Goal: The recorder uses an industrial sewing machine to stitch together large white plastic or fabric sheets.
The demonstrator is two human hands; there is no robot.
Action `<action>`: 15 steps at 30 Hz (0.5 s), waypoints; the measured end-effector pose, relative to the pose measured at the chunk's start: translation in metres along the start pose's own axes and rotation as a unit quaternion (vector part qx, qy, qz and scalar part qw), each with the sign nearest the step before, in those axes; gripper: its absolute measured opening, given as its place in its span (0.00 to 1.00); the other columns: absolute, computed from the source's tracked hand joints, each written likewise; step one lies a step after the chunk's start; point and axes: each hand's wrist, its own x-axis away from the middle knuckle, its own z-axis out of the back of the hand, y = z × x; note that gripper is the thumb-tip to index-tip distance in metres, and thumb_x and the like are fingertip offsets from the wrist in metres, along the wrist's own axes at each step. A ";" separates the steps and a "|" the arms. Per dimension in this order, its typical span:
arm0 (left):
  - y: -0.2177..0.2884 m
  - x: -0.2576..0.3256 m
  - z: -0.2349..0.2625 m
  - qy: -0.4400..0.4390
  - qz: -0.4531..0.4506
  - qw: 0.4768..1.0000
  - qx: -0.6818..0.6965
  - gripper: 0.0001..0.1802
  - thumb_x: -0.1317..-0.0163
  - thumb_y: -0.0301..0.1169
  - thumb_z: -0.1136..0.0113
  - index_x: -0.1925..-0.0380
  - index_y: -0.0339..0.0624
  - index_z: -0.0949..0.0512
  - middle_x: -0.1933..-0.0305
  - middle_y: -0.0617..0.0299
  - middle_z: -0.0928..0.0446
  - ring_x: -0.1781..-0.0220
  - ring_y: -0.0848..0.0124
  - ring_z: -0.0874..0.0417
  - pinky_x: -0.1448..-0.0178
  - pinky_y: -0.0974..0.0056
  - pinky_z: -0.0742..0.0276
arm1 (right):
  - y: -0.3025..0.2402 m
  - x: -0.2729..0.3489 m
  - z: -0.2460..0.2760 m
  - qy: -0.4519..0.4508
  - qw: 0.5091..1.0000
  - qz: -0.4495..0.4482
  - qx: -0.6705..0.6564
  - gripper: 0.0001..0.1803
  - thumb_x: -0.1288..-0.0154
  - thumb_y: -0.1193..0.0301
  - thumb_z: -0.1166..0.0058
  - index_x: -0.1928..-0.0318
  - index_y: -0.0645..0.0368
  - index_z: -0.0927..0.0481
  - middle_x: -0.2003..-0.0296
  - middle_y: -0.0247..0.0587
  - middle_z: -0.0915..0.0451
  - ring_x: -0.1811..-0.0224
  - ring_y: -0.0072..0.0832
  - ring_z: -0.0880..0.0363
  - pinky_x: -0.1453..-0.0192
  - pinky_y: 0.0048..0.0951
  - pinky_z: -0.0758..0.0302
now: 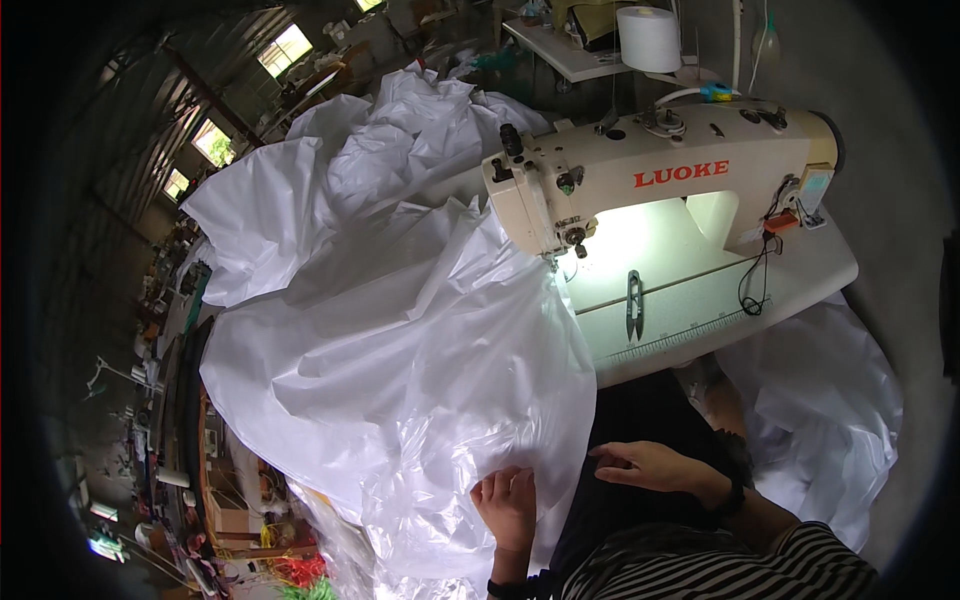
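Note:
A large sheet of white translucent plastic film (400,340) drapes over the left side of a sewing table and down toward my lap. My left hand (507,505) grips a fold of this film near its lower edge, fingers curled into it. My right hand (650,465) lies just to the right with fingers spread, its fingertips touching the film's edge over dark cloth on my lap. A cream industrial sewing machine (660,170) stands above, its lamp lighting the bed; the film reaches up to its needle area (560,262).
Thread snips (634,303) lie on the white table (800,275) beside a printed ruler strip. A white thread cone (649,38) stands behind the machine. More white film (820,410) hangs at the right. A cluttered workshop floor lies far left.

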 end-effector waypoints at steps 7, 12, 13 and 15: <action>0.040 0.014 0.014 -0.127 0.068 0.937 0.318 0.06 0.42 0.20 0.36 0.66 0.41 0.22 0.68 0.55 0.18 0.67 0.57 0.14 0.63 0.58 0.20 | 0.032 -0.016 -0.047 -0.009 0.987 0.012 -0.161 0.32 0.26 0.50 0.49 0.36 0.63 0.30 0.53 0.48 0.18 0.52 0.31 0.19 0.47 0.31 0.24; 0.072 0.017 0.018 -0.167 0.046 0.928 0.330 0.03 0.39 0.24 0.37 0.66 0.41 0.21 0.68 0.54 0.18 0.66 0.57 0.14 0.62 0.59 0.20 | 0.018 -0.011 -0.051 0.064 0.946 -0.004 -0.317 0.30 0.27 0.58 0.44 0.35 0.66 0.33 0.50 0.43 0.21 0.48 0.23 0.24 0.48 0.28 0.23; 0.078 0.016 0.015 -0.200 0.030 0.922 0.331 0.02 0.38 0.26 0.38 0.66 0.41 0.21 0.68 0.54 0.18 0.66 0.56 0.15 0.62 0.58 0.20 | 0.020 -0.017 -0.050 0.133 0.952 0.016 -0.276 0.31 0.27 0.58 0.45 0.34 0.67 0.34 0.50 0.43 0.21 0.47 0.24 0.25 0.48 0.28 0.23; 0.084 0.019 0.015 -0.299 -0.064 0.895 0.325 0.06 0.35 0.32 0.42 0.64 0.43 0.19 0.71 0.54 0.20 0.68 0.54 0.17 0.60 0.57 0.21 | 0.018 -0.022 -0.049 0.225 0.936 0.123 -0.241 0.29 0.26 0.64 0.46 0.33 0.67 0.36 0.52 0.46 0.19 0.55 0.29 0.19 0.54 0.31 0.21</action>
